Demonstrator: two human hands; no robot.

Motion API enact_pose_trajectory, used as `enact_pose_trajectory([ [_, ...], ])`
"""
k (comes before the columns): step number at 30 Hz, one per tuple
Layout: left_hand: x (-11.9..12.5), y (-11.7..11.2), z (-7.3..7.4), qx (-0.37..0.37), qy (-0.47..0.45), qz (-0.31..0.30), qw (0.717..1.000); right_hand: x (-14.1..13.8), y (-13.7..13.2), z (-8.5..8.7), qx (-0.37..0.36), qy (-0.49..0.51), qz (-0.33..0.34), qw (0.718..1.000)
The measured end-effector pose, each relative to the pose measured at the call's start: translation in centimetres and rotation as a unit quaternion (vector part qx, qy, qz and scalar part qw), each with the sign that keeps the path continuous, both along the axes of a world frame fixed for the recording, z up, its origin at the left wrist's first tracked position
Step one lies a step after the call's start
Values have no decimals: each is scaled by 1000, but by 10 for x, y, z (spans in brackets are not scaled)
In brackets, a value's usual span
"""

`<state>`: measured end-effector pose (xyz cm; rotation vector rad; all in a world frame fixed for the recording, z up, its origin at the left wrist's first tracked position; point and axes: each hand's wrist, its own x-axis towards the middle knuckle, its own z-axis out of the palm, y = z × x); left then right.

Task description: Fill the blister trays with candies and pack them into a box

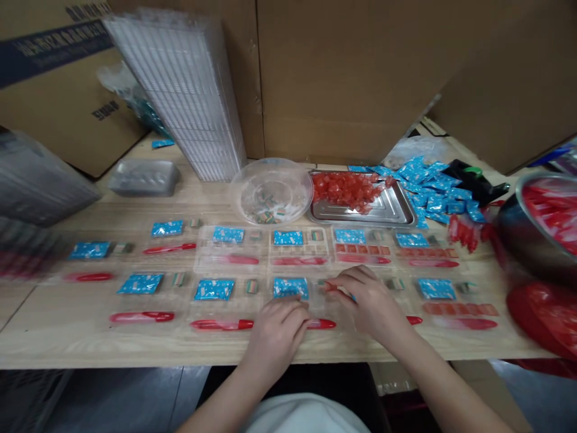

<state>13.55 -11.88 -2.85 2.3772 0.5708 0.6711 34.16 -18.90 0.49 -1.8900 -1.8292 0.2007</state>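
Two rows of clear plastic trays (pixel 231 251) lie across the wooden table (pixel 90 337), each with a blue packet (pixel 214 290), a small striped piece and a red pen-like stick (pixel 220 325). My left hand (pixel 276 329) rests with curled fingers on the front-row tray in the middle, beside a blue packet (pixel 290 287). My right hand (pixel 366 299) lies over the neighbouring tray, fingers bent and pinched on small red pieces at its tips.
A steel tray of red wrapped pieces (pixel 349 189), a clear bowl (pixel 271 191), a heap of blue packets (pixel 433 186), a metal bowl of red sticks (pixel 547 213), a leaning stack of clear trays (pixel 184 90) and cardboard boxes (pixel 351 72) stand behind.
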Motion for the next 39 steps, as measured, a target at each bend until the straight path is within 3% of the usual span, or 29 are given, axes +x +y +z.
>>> enact_pose_trajectory([
  [3,0,0,-2,-9,10,-6,1000,0,4,1,-14,6,9,1000],
  [7,2,-1,12,-38,5,18,999,2,4,5,0,51,14,999],
  [11,7,1,22,-28,16,40,999,1,6,5,-10,30,9,999],
  [19,7,6,0,38,29,-36,998,-1,11,6,-84,-8,31,996],
  [22,4,6,2,58,19,-40,997,30,24,10,-92,-6,58,994],
  [24,3,6,5,80,4,-32,996,66,44,11,-61,-50,-26,997],
  [25,3,5,7,89,-2,-23,996,86,56,10,-49,-102,-96,989],
  [26,2,5,9,95,-5,-15,995,105,69,10,-64,-164,-123,977],
  [29,0,5,11,103,-3,6,995,143,99,4,-123,-244,-124,954],
  [32,-4,6,8,96,13,17,995,149,104,-3,-124,-244,-142,951],
  [39,-7,8,1,79,21,-10,997,158,74,-18,-127,-238,-170,948],
])
